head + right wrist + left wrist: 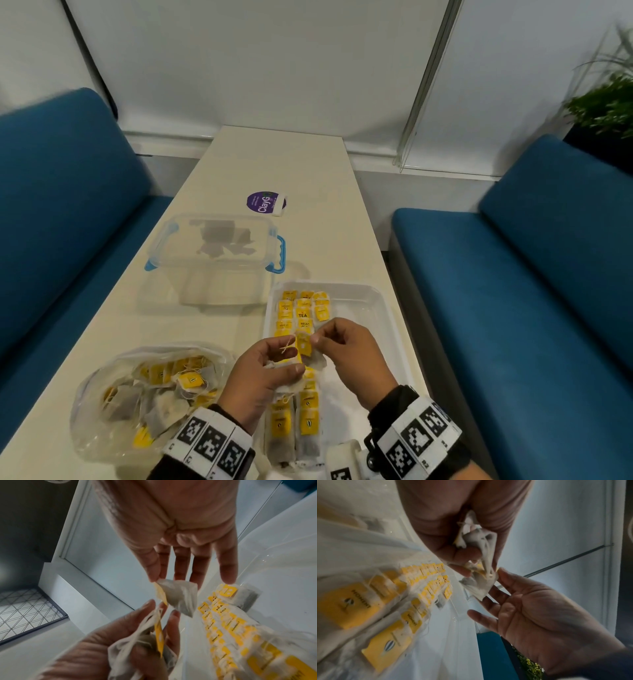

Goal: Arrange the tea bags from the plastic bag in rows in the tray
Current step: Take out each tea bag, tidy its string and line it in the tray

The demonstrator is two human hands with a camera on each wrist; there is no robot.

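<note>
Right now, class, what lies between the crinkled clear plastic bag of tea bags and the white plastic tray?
In the head view, the left hand, gripping a bunch of tea bags, sits between the plastic bag and the tray, above bare cream table.

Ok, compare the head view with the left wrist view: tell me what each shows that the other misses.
Head view only: the plastic bag of loose tea bags, the clear lidded box, the purple sticker.

Left wrist view only: the right hand's open palm, seen from below.

Both: the tray with its rows, and both hands pinching tea bags above it, left hand.
</note>
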